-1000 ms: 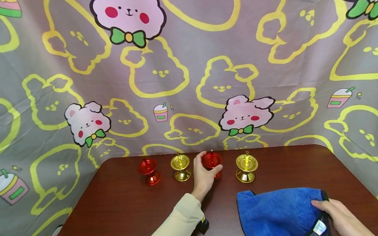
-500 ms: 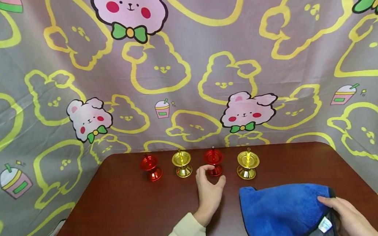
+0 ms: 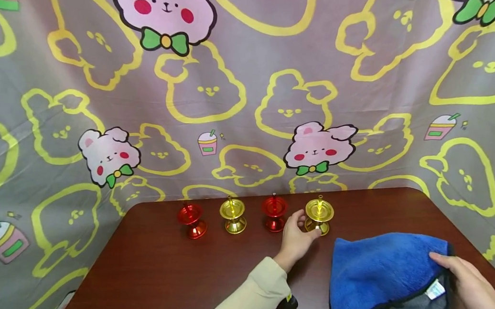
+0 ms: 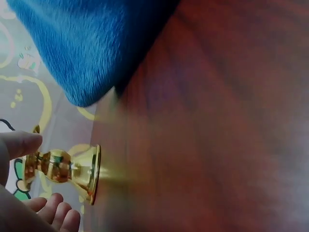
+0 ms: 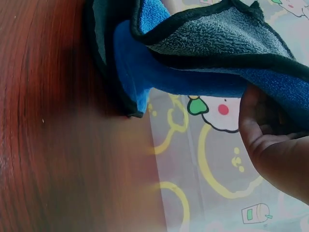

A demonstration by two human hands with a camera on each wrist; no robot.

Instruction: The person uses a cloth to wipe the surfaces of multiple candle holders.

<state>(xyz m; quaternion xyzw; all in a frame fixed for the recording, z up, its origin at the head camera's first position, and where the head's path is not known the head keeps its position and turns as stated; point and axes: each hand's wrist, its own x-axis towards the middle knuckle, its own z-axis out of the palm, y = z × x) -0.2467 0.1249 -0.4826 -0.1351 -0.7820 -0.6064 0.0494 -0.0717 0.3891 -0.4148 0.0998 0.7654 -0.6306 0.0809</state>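
In the head view, my left hand point(image 3: 296, 240) reaches to the right-hand gold pedestal lamp point(image 3: 319, 212), thumb and fingers parted on either side of it. The left wrist view has this gold lamp point(image 4: 60, 166) standing between my thumb point(image 4: 21, 144) and fingers; whether they touch it I cannot tell. At the right, my right hand point(image 3: 475, 290) grips the edge of a blue plush towel point(image 3: 386, 272) with black trim and grey backing. A red pedestal lamp point(image 3: 275, 209) stands just left of my left hand.
Further left along the back of the brown table point(image 3: 187, 275) stand another gold lamp point(image 3: 232, 213) and another red lamp point(image 3: 192, 220). A patterned cloth curtain point(image 3: 251, 97) hangs close behind the table.
My left hand has drawn away from the right-hand red lamp and moved right to the gold one. The red lamp stays standing. My right hand still grips the towel, now slightly further right.
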